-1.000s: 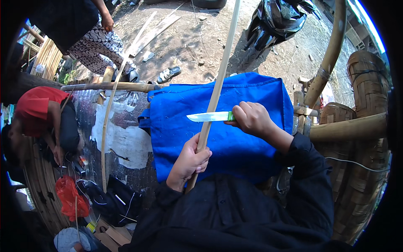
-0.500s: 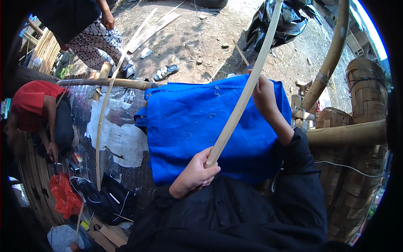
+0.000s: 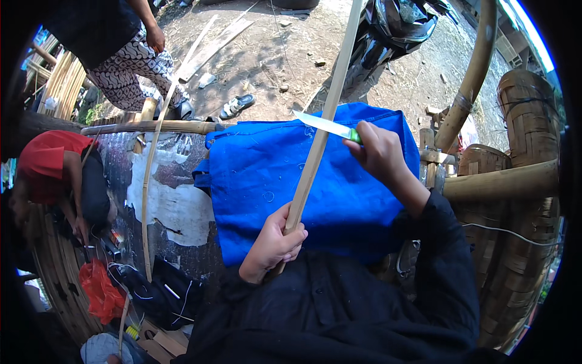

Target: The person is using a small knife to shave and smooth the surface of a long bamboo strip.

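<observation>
Two bare hands are at work over one creased blue cloth [image 3: 260, 182]: the left hand [image 3: 276, 246] closes its fingers round one long, flat, pale strip [image 3: 313, 162] of wood or bamboo near its lower end, while the right hand [image 3: 382, 151] has its fingers curled about one green-handled, smooth, pointed knife [image 3: 321, 124] that crosses the strip. Measured from the cloth's middle, the strip runs from about seven o'clock to just past twelve, hiding part of the cloth; one crinkled red plastic bag [image 3: 102, 294] lies at eight, one person in red [image 3: 48, 161] bends low at nine, and another in patterned trousers [image 3: 124, 76] stands at ten.

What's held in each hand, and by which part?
Left hand: pale strip, near its lower visible end. Right hand: knife, by its green handle.
</observation>
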{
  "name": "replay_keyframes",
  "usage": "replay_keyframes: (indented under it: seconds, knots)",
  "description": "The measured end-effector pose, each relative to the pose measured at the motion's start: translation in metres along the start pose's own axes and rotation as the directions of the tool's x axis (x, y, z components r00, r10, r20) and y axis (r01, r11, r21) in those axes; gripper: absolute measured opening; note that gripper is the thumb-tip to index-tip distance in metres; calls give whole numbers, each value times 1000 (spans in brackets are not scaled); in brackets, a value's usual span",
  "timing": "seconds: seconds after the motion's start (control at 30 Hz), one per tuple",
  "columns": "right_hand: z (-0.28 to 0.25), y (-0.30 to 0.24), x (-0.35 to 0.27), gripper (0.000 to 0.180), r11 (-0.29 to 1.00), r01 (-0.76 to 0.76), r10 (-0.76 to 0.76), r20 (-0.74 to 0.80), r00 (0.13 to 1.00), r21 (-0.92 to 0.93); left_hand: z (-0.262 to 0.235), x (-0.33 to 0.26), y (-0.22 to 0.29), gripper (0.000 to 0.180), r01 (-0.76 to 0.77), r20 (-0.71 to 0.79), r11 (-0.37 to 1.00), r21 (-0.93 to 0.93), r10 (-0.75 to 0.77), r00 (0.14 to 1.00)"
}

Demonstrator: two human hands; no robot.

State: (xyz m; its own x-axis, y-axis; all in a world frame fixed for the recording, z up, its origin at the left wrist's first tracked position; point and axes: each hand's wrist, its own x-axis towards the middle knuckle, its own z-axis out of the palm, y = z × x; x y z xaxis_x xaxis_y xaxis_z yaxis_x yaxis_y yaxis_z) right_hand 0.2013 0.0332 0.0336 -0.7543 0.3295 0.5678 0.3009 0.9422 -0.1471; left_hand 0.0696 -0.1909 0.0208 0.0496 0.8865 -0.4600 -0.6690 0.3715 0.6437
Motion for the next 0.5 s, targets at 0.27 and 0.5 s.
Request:
replay_keyframes:
  seconds: [0.27, 0.5]
  knots:
    - [9, -14, 3, 38, 984, 174, -166, 134, 977, -47, 2, 2, -3, 22, 29, -33, 999, -17, -30, 999]
    - [10, 37, 22, 35, 991, -128, 130, 44, 991, -38, -7, -3, -9, 29, 50, 6, 997, -57, -50, 999]
